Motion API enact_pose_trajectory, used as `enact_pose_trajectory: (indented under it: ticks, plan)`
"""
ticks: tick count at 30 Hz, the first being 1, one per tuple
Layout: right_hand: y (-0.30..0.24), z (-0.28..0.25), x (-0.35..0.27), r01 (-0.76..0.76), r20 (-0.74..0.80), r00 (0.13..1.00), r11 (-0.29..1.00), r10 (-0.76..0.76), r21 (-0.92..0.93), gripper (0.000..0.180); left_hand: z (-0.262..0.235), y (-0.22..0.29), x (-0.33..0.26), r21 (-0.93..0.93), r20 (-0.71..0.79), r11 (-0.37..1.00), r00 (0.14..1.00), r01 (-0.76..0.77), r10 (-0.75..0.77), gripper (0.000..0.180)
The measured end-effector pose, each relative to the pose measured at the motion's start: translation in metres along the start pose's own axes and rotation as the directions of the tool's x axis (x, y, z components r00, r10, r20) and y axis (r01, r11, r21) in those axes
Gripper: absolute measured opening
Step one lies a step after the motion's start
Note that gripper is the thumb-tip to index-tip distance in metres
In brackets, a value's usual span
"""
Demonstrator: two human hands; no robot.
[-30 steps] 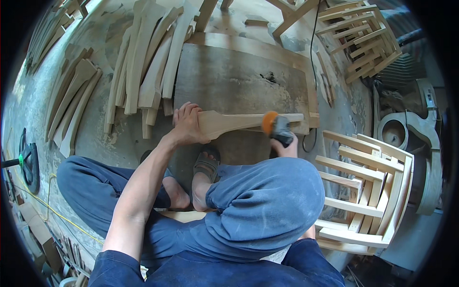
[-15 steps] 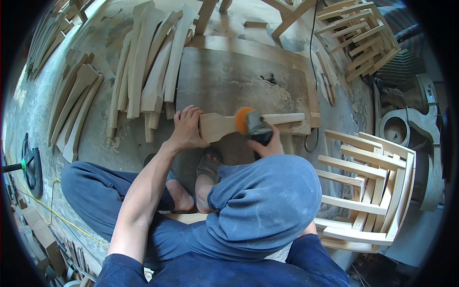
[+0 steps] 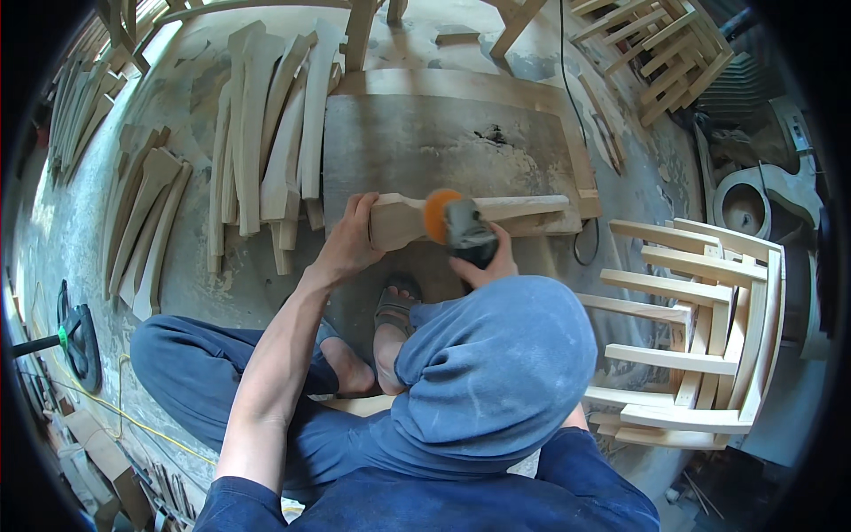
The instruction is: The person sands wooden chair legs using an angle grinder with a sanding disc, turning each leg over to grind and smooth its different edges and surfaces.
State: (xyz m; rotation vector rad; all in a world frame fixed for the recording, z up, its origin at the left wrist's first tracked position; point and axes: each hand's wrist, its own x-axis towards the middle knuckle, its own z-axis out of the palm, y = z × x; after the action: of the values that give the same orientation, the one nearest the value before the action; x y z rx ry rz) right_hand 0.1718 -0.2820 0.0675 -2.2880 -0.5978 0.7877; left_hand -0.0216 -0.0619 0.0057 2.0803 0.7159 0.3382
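My left hand [image 3: 350, 248] is closed on the broad end of a shaped wooden leg [image 3: 397, 223], which lies crosswise at the near edge of a low board [image 3: 443, 133]. In my right hand [image 3: 496, 264] is a handheld angle grinder [image 3: 472, 238] with an orange disc [image 3: 436, 215]. The disc stands at the leg's upper edge, near where the broad end narrows. Whether it touches the wood, I cannot tell. The grinder body covers part of the leg's middle, and my raised knee hides most of my right forearm.
Several shaped wooden legs [image 3: 282, 160] lean in a bundle left of the board, with another stack [image 3: 146, 222] farther left. Slatted wooden frames [image 3: 700, 328] stand at the right. A black cord [image 3: 567, 84] runs past the board, and a yellow cord [image 3: 160, 434] lies at lower left.
The leg has rolled so more of its edge faces up. The disc has shifted a little left along it. My left hand still grips the broad end; the whole view has shifted slightly.
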Motion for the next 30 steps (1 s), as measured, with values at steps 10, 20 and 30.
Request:
enact_pose_trajectory:
  ticks: [10,20,30]
  plan:
    - [0.101,-0.04,-0.008,-0.021,-0.225,0.968,0.923,0.115,0.384,0.086,0.014,0.013,0.001,-0.159,-0.025,0.978,0.989,0.138,-0.144,0.085]
    - [0.053,0.023,0.006,0.106,-0.05,0.994,0.869,-0.093,0.483,0.104,-0.033,0.024,0.029,0.382,0.136,0.923,0.991,-0.048,-0.005,0.062]
    - [-0.023,0.019,-0.019,-0.032,0.188,0.982,0.985,0.0,0.168,0.105,-0.042,0.019,0.047,0.275,0.275,0.959,0.95,0.07,-0.148,0.049]
